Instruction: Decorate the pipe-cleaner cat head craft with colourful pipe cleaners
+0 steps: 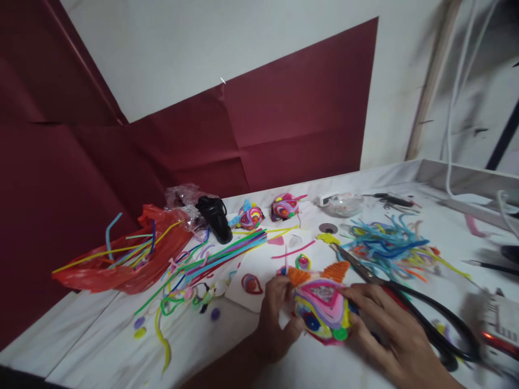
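Note:
A colourful animal-face craft (324, 309) made of pipe cleaners, with two orange ears, sits between my hands near the table's front. My left hand (278, 321) grips its left edge, the thumb at the lower side. On the right side my right hand (385, 327) has its fingers closed against the craft's edge. Just beyond it lies a white paper sheet (239, 289) with a printed eye shape (251, 284). A small ringed pipe-cleaner piece (303, 262) rests behind the ears. Large black-handled scissors (389, 286) lie open by my right hand.
A red plastic bag (162, 259) holds pipe cleaners on the left. Straight pipe cleaners (231, 251) lie beside it, and a blue heap (381, 240) sits at the right. Two finished-looking crafts, one blue-eared (249, 215) and one pink (286, 207), stand behind. A white device (500, 324) glows red at right.

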`<state>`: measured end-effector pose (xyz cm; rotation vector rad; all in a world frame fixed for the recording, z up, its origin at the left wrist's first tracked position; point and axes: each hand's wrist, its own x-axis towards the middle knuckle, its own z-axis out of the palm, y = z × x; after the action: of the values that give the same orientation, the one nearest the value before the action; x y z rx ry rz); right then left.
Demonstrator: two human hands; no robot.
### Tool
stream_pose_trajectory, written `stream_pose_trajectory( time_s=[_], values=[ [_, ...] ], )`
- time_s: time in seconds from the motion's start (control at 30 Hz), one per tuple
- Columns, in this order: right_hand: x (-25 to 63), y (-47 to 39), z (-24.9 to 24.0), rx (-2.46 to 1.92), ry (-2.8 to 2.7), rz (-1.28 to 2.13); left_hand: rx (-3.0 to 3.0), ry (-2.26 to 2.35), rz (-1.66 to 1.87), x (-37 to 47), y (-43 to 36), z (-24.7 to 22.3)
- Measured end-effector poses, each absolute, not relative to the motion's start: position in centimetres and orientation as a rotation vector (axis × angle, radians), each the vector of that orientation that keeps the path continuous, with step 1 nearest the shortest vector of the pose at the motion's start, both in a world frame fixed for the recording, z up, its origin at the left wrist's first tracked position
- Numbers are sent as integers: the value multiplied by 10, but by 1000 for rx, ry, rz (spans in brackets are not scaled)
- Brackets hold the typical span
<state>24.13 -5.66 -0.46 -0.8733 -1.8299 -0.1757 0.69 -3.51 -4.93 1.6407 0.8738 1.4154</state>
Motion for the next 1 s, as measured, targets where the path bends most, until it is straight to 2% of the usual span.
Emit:
stream_pose_trajectory(
  time_s=[0.23, 1.0],
  values=[
    [242, -56, -6, -880, -1849, -191, 1774, 723, 1417, 9, -38, -42],
    [244, -60, -6, -915, -1878, -213, 1791, 728, 1376, 10, -39, -40]
  ],
)
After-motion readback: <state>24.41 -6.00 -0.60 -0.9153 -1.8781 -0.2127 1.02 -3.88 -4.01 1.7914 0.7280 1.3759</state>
